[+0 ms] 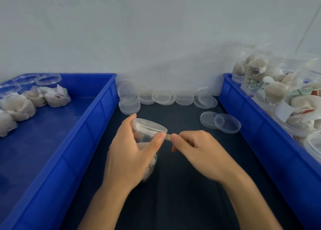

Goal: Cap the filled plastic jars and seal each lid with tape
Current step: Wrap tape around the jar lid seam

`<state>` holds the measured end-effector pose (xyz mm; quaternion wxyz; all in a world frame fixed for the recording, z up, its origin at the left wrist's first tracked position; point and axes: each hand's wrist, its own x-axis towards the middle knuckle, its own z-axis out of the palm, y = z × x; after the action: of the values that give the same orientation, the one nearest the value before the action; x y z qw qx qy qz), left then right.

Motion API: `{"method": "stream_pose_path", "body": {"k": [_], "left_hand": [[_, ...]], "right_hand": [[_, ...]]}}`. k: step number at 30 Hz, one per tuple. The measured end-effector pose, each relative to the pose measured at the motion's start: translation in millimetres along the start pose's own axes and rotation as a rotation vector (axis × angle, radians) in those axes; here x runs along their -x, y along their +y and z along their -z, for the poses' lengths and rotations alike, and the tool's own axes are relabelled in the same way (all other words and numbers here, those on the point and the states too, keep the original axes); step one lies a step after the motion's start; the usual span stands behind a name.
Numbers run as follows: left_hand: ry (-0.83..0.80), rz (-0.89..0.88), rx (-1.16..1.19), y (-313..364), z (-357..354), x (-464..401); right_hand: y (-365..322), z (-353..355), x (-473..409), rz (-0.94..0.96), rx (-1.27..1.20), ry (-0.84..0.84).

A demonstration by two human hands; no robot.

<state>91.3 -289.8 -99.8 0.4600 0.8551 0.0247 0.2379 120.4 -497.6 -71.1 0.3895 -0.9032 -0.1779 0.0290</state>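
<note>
A plain pale grey-white wall (156, 30) fills the view from nine through twelve to three o'clock, evenly lit, with a soft shadow low at two o'clock. Below it a dark work surface (182, 186) runs toward six o'clock — matte, almost black, meeting the wall's foot.

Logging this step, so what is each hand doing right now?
Left hand: grips the capped jar, thumb at the lid's rim.
Right hand: fingers pinch a small strip of tape beside the lid.
</note>
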Motion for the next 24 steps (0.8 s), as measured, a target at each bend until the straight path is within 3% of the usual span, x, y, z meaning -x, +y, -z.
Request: {"method": "stream_pose_path", "body": {"k": [11, 24], "left_hand": [[0.135, 0.012, -0.211, 15.4, -4.4, 8.0], [0.129, -0.011, -0.263, 16.4, -8.8, 9.9]], "right_hand": [[-7.4, -7.3, 0.4, 0.055, 0.139, 0.197], [2.5, -8.1, -1.4, 0.009, 0.109, 0.010]]}}
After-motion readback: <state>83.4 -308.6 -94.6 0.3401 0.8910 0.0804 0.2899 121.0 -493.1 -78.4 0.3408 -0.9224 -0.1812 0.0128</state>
